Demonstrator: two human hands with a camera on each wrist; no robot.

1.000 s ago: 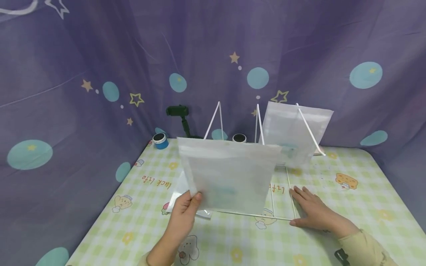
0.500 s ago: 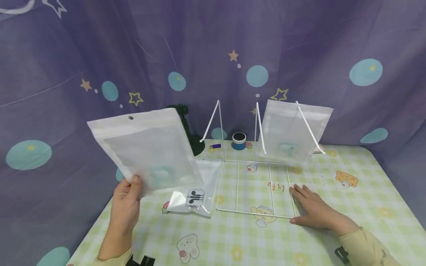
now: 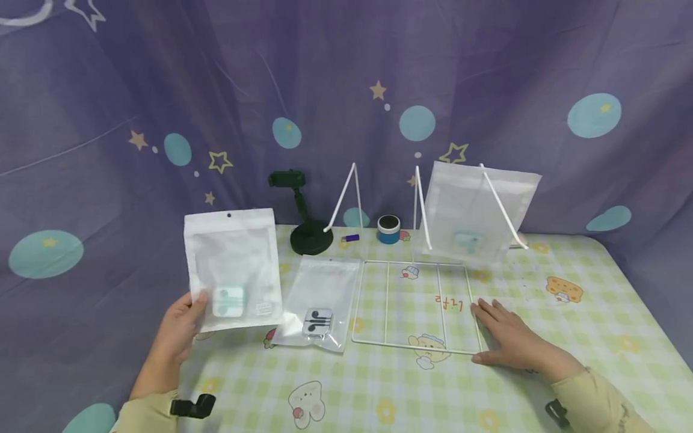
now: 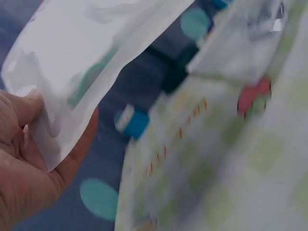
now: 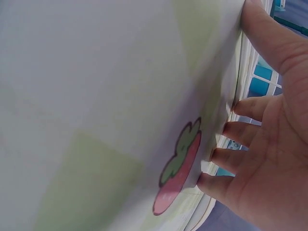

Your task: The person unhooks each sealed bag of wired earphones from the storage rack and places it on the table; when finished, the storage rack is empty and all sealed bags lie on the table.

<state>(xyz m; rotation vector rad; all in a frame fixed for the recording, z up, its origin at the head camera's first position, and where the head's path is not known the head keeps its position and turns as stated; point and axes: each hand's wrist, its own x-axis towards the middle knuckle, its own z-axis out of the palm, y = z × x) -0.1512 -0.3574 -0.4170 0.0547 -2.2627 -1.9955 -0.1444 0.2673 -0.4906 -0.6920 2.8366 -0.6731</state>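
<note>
My left hand [image 3: 181,328] pinches the lower left edge of a white zip bag [image 3: 235,252], thumb in front and fingers behind. Inside that bag shows a pale case of earphones with a mint tint. The left wrist view has the bag [image 4: 77,43] close up between thumb and fingers. My right hand [image 3: 509,337] rests at the right side of a white wire display rack [image 3: 414,263], fingers spread and straight, fingertips right at the base wire. Another white bag [image 3: 455,204] hangs on the rack's right hook. Beside the base lies a clear-fronted bag [image 3: 325,279] with dark earphones.
The rack's left and middle prongs slope up and toward me. Behind stand a black phone stand [image 3: 311,239], a blue jar [image 3: 388,230] and a small purple USB stick [image 3: 351,238]. A checked cloth [image 3: 346,397] covers the table, backed by a purple curtain [image 3: 335,72].
My left hand has carried the white bag leftward from in front of the rack. The bag has turned more upright, its earphone case now showing clearly. My right hand has stayed put.
</note>
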